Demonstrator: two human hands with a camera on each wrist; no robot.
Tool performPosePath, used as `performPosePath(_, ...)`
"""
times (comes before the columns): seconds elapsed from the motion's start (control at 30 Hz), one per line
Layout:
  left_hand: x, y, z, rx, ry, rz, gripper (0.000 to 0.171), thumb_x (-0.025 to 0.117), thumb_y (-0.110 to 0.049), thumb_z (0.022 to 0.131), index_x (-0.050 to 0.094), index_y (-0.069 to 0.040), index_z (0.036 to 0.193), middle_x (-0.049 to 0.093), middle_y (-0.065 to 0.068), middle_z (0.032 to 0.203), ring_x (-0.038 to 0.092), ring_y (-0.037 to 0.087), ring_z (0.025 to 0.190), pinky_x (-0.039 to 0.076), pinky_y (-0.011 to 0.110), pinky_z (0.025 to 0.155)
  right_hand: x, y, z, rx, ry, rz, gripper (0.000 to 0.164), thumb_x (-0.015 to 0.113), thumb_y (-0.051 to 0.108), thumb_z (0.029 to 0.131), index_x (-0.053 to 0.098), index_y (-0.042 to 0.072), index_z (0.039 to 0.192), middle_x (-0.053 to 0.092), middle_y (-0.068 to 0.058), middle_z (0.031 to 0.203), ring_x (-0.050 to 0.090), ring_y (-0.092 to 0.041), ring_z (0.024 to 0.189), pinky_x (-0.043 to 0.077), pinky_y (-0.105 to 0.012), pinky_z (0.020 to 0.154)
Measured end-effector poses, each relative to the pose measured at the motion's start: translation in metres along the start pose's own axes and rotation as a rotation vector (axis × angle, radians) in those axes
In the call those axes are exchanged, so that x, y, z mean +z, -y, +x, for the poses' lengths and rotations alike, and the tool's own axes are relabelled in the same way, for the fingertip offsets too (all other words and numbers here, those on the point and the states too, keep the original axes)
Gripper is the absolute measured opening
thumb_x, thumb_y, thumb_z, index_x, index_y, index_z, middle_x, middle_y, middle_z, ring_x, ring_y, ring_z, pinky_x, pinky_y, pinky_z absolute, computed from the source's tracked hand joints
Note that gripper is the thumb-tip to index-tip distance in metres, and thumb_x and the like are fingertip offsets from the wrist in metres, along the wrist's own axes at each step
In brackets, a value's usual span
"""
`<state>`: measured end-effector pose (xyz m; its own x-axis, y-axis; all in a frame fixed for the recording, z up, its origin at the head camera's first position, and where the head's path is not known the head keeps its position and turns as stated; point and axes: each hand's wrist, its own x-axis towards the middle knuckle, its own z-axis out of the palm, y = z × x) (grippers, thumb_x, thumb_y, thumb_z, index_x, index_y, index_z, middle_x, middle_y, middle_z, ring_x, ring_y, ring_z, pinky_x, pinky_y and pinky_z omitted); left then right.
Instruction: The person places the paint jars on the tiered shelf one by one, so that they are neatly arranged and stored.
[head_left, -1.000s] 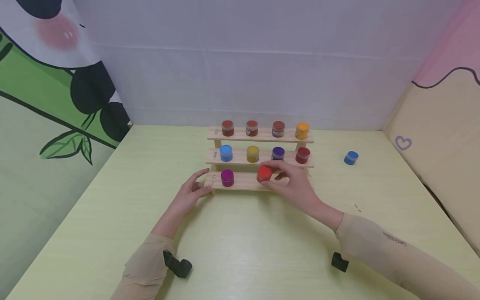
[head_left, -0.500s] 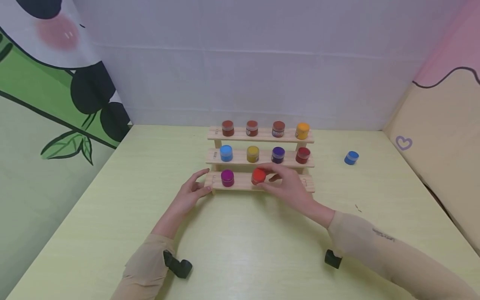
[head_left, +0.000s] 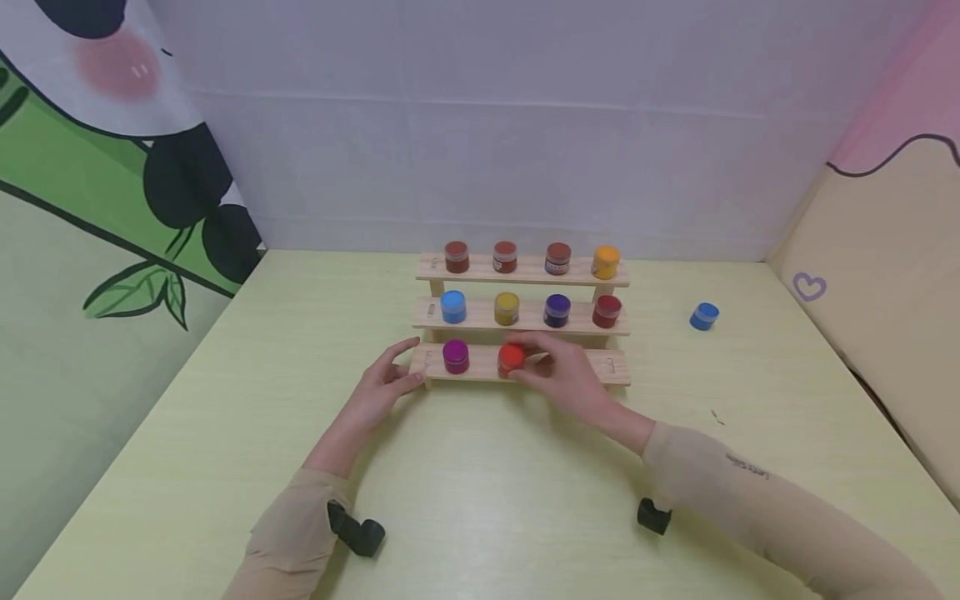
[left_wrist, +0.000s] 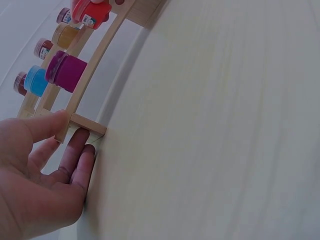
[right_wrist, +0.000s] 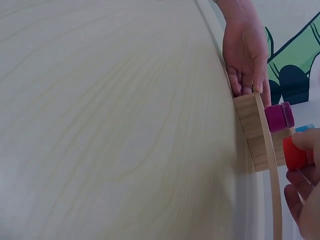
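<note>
A three-tier wooden rack [head_left: 480, 367] bears rows of small paint jars. My right hand [head_left: 562, 375] pinches a red paint jar [head_left: 512, 358] between thumb and fingers at the bottom shelf, right of a purple paint jar [head_left: 455, 357]. In the right wrist view the red jar [right_wrist: 295, 153] is right by the shelf board; whether its base touches is hard to tell. My left hand [head_left: 378, 383] grips the left end of the bottom shelf. The left wrist view shows that hand's thumb [left_wrist: 52, 125] against the board's end and its fingers bent beneath.
The middle shelf carries light blue [head_left: 453, 307], yellow [head_left: 506, 309], dark violet [head_left: 557, 311] and dark red [head_left: 607, 312] jars. Brownish-red jars and an orange jar [head_left: 605, 262] stand on top. A blue jar [head_left: 704, 317] sits apart on the table [head_left: 480, 500], toward the right.
My right hand has carried the red jar a little left and down along the bottom shelf, toward the purple jar. My left hand has stayed at the rack's end.
</note>
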<state>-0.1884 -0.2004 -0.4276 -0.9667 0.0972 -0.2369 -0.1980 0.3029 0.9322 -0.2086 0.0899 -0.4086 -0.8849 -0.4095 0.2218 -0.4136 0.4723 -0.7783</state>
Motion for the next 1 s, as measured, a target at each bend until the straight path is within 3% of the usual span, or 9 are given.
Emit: performPosePath(1.0,0.0012,0.0001,0.0013,-0.001,-0.009,0.007,0.061,0.055,-0.023,0.102,0.028,-0.030,0.156,0.055,0.024,0.134,0.054,0.037,0.126,0.025,0.066,0.114,0.0050,-0.0091,0.0073,0.048,-0.011,0.023,0.045,0.075,0.016,0.088,0.062,0.019,0.131,0.069,0.000,0.123,0.065,-0.017,0.103,0.055,-0.036,0.090)
